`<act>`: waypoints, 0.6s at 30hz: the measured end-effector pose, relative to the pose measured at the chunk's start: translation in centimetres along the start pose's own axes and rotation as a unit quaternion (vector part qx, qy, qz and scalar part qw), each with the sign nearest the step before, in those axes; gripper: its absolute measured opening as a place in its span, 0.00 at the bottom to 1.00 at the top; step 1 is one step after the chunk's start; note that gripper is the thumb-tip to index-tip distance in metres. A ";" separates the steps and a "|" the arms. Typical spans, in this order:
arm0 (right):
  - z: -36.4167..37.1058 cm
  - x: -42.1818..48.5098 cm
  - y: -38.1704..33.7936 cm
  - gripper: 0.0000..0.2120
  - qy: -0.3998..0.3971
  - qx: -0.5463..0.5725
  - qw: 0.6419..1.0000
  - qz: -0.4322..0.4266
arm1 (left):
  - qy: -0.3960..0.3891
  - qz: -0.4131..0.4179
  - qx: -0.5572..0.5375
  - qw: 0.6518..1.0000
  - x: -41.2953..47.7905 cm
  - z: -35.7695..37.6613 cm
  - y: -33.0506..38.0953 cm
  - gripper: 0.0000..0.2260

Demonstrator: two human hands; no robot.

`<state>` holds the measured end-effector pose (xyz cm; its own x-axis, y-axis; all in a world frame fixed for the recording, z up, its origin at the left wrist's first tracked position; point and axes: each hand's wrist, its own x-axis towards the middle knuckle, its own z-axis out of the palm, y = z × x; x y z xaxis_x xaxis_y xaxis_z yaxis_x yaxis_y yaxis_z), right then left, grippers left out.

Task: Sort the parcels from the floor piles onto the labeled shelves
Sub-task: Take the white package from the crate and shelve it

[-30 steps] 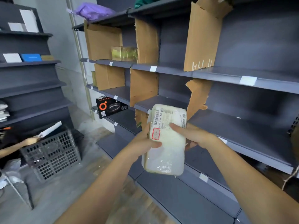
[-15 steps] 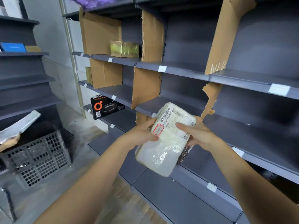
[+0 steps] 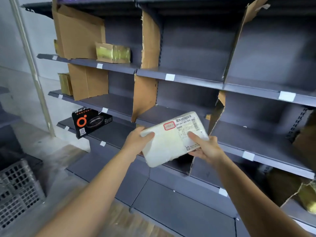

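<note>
Since half a second ago the white plastic-wrapped parcel (image 3: 168, 142) has turned from a steep tilt to lie almost flat and sideways, its printed end now up and to the right. The view has also come nearer the dark grey metal shelving (image 3: 193, 79).

The person holds the parcel in the air with both hands, in front of the shelf bay between two torn brown cardboard dividers (image 3: 145, 96); it touches no shelf. The left hand (image 3: 136, 143) grips the plain left end: its thumb (image 3: 148, 135) is curled over the top face and the other fingers are hidden beneath. The right hand (image 3: 207, 148) pinches the right end, thumb (image 3: 195, 137) stretched flat across the white shipping label (image 3: 187, 126) and fingers curled under the lower edge. A red-bordered sticker (image 3: 169, 126) sits just left of that label.

Small white paper tags (image 3: 170, 77) mark the shelf edges. A black carton with an orange ring (image 3: 90, 123) leans on a lower shelf to the left, and a yellow-taped cardboard box (image 3: 112, 53) stands on a higher one. A grey plastic lattice crate (image 3: 18, 190) sits on the floor at the lower left.
</note>
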<state>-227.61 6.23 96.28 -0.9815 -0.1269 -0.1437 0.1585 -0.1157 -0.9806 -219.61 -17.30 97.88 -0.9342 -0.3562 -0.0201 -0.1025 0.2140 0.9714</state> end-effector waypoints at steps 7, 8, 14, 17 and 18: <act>0.2 -0.9 1.4 0.23 0.008 -0.136 0.991 -0.001 | -0.018 0.049 0.046 0.998 0.6 -1.7 -0.8 0.07; 0.2 -1.0 1.5 0.22 0.010 -0.139 0.990 0.002 | -0.023 0.052 0.050 0.997 0.7 -1.8 -0.8 0.08; 0.1 -1.6 1.6 0.22 0.020 -0.149 0.988 0.018 | -0.033 0.077 0.067 0.994 1.0 -2.0 -1.0 0.13; 0.0 -2.0 1.5 0.21 0.008 -0.156 0.988 0.018 | -0.036 0.084 0.065 0.994 1.0 -1.9 -1.0 0.11; -0.1 -2.2 1.4 0.20 0.005 -0.159 0.987 0.019 | -0.037 0.086 0.063 0.994 0.9 -1.8 -1.0 0.10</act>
<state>-225.27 6.46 95.22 -0.9767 -0.1147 -0.1816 0.1557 0.2041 -0.9665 -219.71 -19.50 97.34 -0.9637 -0.2379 0.1212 0.0227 0.3793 0.9250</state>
